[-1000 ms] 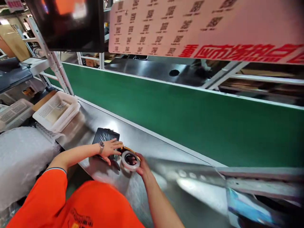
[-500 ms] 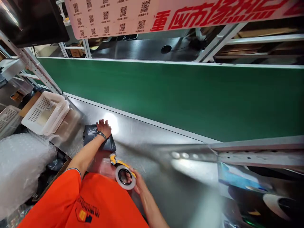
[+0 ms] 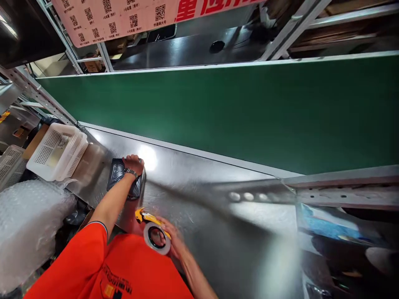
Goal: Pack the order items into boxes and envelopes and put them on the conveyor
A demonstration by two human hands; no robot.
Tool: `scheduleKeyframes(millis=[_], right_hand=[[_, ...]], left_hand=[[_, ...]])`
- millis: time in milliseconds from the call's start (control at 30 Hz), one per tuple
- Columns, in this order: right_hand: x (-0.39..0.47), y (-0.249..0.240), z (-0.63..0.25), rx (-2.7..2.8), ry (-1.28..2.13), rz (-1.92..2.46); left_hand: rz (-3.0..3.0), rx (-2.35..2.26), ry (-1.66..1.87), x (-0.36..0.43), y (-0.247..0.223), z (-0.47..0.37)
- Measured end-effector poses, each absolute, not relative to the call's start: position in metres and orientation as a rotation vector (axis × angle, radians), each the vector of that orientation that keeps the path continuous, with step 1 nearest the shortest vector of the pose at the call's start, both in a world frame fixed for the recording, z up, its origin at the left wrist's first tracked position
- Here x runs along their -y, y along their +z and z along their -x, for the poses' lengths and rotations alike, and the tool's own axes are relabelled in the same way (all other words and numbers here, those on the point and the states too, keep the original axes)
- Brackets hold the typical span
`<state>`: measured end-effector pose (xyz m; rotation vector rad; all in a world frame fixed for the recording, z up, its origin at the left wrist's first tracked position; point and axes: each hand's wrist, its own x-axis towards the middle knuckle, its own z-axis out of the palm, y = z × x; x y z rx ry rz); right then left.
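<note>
Could go wrong first at the black package (image 3: 116, 171), lying on the table (image 3: 187, 207) directly under the left hand (image 3: 133, 165): might slide or swivel on the smooth metal, most likely from a one-sided push, with the pressure seeming to bear mainly on the far right part. Might also crease or tear there under too hard a press, judging by the thin, shiny look. Could catch on the package or the left hand with the head of the yellow tape dispenser (image 3: 151, 218), just to the left of the right hand (image 3: 173, 236), in case of a careless swing. Might tip as well from a loose hold, given the weight of the tape roll (image 3: 162, 250) on the near side. Rests the left hand palm down over the package, fingers bent toward the far edge; cannot tell whether gripping or merely pressing, with the fingertips partly hidden. Keeps the right hand closed around the rear of the dispenser, fingers visible through the hole of the roll. Shows a white basket (image 3: 77, 155) to the left of the left hand and a green belt (image 3: 218, 112) beyond.
</note>
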<state>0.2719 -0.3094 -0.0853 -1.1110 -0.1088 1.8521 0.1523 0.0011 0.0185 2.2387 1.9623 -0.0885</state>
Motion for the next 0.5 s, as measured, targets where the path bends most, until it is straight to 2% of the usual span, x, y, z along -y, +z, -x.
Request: scheduleKeyframes(millis=[200,300,500], right_hand=[[0.241,-0.067,-0.224,0.387,1.878,1.145],[0.219,-0.052,-0.218,0.693,1.939,1.189],[0.279,-0.021,-0.303,0.829,1.851,1.394]], left_hand=[[-2.24,-1.945,-0.094,-0.005,0.006,-0.154],[-2.234,-1.942,-0.098,-0.003,0.009,-0.154],[-2.169,-1.818,-0.014,0.026,0.013,-0.148]])
